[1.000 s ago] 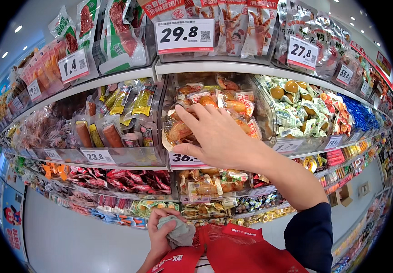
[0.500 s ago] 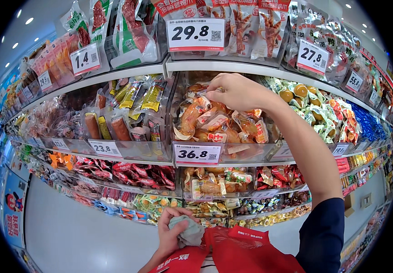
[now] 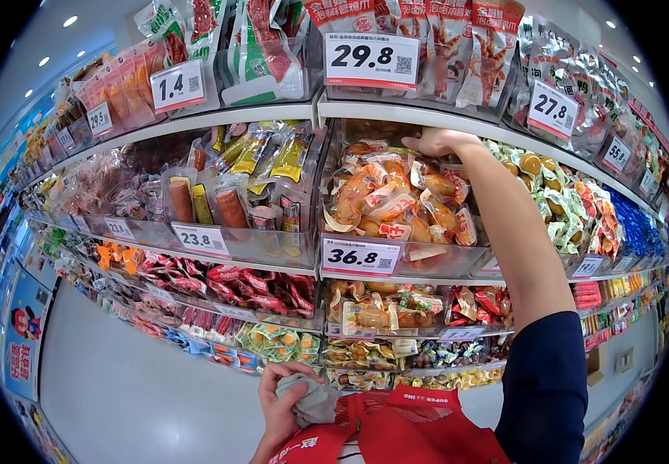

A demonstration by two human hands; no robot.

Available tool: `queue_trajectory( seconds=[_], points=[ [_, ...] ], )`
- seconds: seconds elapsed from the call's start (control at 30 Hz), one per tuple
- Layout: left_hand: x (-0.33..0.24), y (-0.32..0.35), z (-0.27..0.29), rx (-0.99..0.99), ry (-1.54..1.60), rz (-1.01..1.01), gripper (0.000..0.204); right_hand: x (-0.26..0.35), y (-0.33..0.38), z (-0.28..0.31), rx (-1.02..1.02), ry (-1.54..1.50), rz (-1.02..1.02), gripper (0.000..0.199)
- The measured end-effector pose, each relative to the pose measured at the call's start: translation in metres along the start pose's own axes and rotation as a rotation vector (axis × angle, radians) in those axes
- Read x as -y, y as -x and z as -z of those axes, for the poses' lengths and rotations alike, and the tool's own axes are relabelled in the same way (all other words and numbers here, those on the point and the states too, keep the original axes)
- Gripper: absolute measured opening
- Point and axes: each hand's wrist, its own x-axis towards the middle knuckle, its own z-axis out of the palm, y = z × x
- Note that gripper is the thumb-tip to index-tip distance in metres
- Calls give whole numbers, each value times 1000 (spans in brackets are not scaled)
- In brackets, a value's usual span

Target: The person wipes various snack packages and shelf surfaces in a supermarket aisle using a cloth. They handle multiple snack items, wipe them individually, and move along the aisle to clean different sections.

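My right hand (image 3: 444,141) reaches into the middle shelf's clear bin, toward its back, just above the heap of vacuum-packed brown meat snacks (image 3: 384,193). Its thumb points left; the other fingers are mostly hidden, and whether they hold a pack cannot be made out. Low in front of my body, my left hand (image 3: 278,406) is closed around a crumpled grey-green cloth (image 3: 313,400). Across the bin's front runs a transparent wall (image 3: 443,259) with a white price tag (image 3: 360,257) on it.
Above my right hand runs the upper shelf's edge (image 3: 435,121), carrying hanging-style packs and tags. Sausage packs (image 3: 230,209) fill the bin to the left; green-and-white wrapped snacks (image 3: 555,201) lie to the right. Lower tiers hold red packs (image 3: 261,286). My red vest (image 3: 396,425) shows below.
My right hand has gone from over the front-middle of the meat packs to farther back and right in the bin. The view has shifted slightly left; the left hand still holds the cloth.
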Motion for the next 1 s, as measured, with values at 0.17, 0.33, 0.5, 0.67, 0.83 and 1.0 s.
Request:
queue_trajectory(
  seconds=[0.17, 0.33, 0.5, 0.67, 0.83, 1.0],
  points=[
    [-4, 6, 2, 5, 2, -9, 25, 13, 3, 6, 170, -26, -113, 82],
    [-8, 11, 10, -14, 14, -19, 26, 11, 10, 10, 251, -132, -155, 76],
    [-10, 11, 14, -38, -20, -42, 28, 9, 16, 16, 174, -147, -116, 69],
    [-10, 6, 12, -14, -34, -25, 30, 2, 28, 24, 201, -262, -67, 68],
    [-13, 1, 11, 47, -78, -13, 30, -2, 65, 34, 158, -340, 56, 72],
    [-12, -7, 11, 127, -53, 52, 26, -6, 105, 21, -210, -303, 230, 72]
  ],
)
